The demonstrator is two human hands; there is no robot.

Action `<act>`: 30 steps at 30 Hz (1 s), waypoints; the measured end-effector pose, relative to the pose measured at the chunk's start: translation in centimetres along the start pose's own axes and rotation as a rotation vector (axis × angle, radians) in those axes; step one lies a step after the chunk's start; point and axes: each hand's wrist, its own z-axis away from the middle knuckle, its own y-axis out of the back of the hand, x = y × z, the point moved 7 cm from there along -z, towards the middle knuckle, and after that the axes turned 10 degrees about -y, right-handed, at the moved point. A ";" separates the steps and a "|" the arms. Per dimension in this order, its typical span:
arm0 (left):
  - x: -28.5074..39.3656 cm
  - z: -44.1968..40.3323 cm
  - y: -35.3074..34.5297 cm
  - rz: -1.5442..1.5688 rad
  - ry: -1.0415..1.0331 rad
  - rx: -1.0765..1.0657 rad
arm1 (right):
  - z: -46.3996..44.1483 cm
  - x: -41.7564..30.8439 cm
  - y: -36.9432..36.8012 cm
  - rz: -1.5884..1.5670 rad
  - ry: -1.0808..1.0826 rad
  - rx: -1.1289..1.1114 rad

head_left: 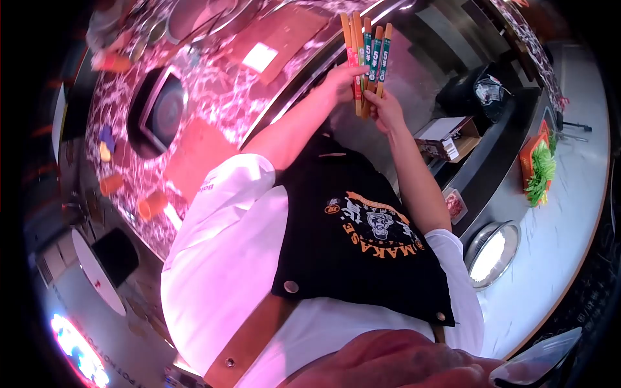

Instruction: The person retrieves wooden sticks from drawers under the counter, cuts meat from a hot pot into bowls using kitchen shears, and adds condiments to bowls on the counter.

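Several wooden sticks [367, 55] with red and green labels fan out at the top centre of the head view. Their lower ends are between my two hands. My left hand [343, 83] is closed round the left part of the bunch, with a finger lying across the labels. On the right side, my right hand [387, 111] pinches the lower ends of the sticks. Both hands are in front of my black apron [362, 226], over the dark floor.
Left, a marbled counter [217, 97] bears a brown board [278, 39], a black-rimmed pot [169, 110] and orange cups [153, 205]. Right, a counter [550, 239] holds a basket of greens [540, 171] and a metal bowl [493, 254]; an open box [449, 139] is nearby.
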 end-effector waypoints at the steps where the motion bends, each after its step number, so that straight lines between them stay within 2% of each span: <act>1: 0.2 -2.2 -0.7 0.026 0.033 0.005 | -1.4 -1.1 1.1 -0.040 -0.020 0.002; 4: 0.5 -8.1 -2.8 0.062 0.149 0.088 | -4.6 -5.5 4.1 -0.131 -0.054 0.009; 5: 0.8 -10.1 -3.9 0.089 0.124 -0.049 | -5.6 -7.3 4.5 -0.138 -0.046 0.008; 6: 0.8 -12.1 -3.8 0.016 0.087 0.049 | -6.5 -8.7 5.0 -0.133 -0.038 0.026; 12: 1.3 -22.0 -6.8 -0.037 -0.023 0.089 | -13.0 -14.1 10.3 -0.117 -0.036 0.049; 16: 0.5 -29.3 -4.7 -0.130 -0.089 0.247 | -19.2 -18.0 13.7 -0.014 -0.072 -0.031; 19: 0.3 -34.2 -4.0 -0.166 -0.230 0.406 | -22.6 -22.0 16.4 0.127 -0.170 -0.088; 24: 1.8 -38.6 -7.5 -0.109 -0.335 0.490 | -26.9 -29.0 18.5 0.223 -0.229 -0.283; 26: 3.0 -39.5 -7.7 -0.215 -0.396 0.571 | -28.2 -31.1 18.1 0.331 -0.239 -0.326; 28: 3.9 -40.4 -7.3 -0.192 -0.375 0.621 | -30.0 -32.1 17.6 0.367 -0.294 -0.393; 30: 5.2 -41.4 -7.2 -0.252 -0.388 0.571 | -31.6 -32.4 17.0 0.391 -0.349 -0.456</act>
